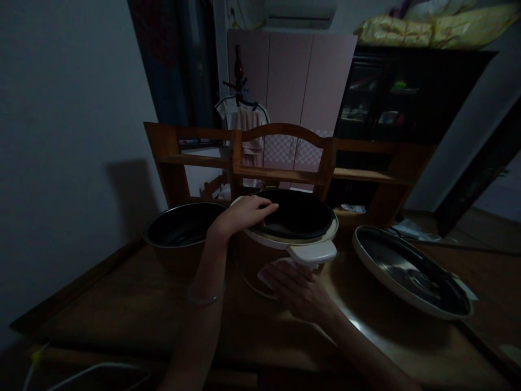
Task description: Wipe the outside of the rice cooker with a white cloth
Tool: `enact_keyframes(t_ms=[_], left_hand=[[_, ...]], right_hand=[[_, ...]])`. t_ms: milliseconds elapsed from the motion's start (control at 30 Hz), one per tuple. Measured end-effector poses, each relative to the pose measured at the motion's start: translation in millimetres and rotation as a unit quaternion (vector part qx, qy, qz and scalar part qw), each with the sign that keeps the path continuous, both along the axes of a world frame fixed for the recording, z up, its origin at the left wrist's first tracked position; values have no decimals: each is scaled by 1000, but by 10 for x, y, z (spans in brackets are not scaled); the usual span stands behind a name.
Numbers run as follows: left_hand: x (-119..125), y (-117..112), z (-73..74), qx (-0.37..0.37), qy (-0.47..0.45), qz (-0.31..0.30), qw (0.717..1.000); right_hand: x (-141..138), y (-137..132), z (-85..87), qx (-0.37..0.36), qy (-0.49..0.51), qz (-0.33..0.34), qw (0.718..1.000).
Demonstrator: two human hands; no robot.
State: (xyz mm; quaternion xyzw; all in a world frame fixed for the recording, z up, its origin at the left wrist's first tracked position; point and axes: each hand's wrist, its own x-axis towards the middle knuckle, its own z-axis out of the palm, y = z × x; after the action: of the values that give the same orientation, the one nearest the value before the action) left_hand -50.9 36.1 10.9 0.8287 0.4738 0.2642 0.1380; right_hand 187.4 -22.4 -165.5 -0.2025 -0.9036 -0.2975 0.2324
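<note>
A large electric cooker (254, 255) with a pale rim and a dark interior stands on the wooden table. My left hand (246, 212) holds its rim at the left, with the fingers curled over the edge and partly hidden. Below the cooker's white side handle (312, 252), my right hand (299, 288) presses a pale cloth (266, 276) against the outer wall, its fingers lying fairly flat over the cloth. To the left of the cooker is a dark inner pot (183, 225). A round lid (411, 274) lies at the right, inner side up.
The wooden table (122, 315) carries a shelf frame (280, 174) at its back edge. A wall (73, 136) rises on the left. Beyond the shelf are a clothes stand (239, 70), pink cupboards (288, 81) and a dark cabinet (415, 98). The light is dim.
</note>
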Motion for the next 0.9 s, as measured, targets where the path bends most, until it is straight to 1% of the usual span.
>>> enact_keyframes(t_ms=[67, 200, 367, 500, 667, 733, 800, 900], left_hand=[[4, -1, 3, 3, 1, -2, 1000], [10, 0, -1, 1, -2, 1, 1000], [15, 1, -13, 8, 2, 10, 1000], [30, -21, 5, 14, 13, 13, 1000], [42, -35, 26, 15, 19, 19, 1000], [42, -21, 18, 14, 18, 20, 1000], [41, -8, 6, 15, 16, 18, 1000], [42, -8, 0, 17, 14, 18, 1000]], right_hand=[[37, -27, -3, 0, -5, 4, 1000], [135, -58, -7, 4, -15, 41, 999], [159, -55, -29, 21, 0, 47, 999], [34, -77, 37, 33, 21, 43, 998], [-308, -116, 229, 40, 26, -1, 999], [-410, -122, 279, 46, 34, -14, 998], [-443, -131, 302, 44, 38, -14, 998], [-361, -157, 294, 16, 36, 6, 999]])
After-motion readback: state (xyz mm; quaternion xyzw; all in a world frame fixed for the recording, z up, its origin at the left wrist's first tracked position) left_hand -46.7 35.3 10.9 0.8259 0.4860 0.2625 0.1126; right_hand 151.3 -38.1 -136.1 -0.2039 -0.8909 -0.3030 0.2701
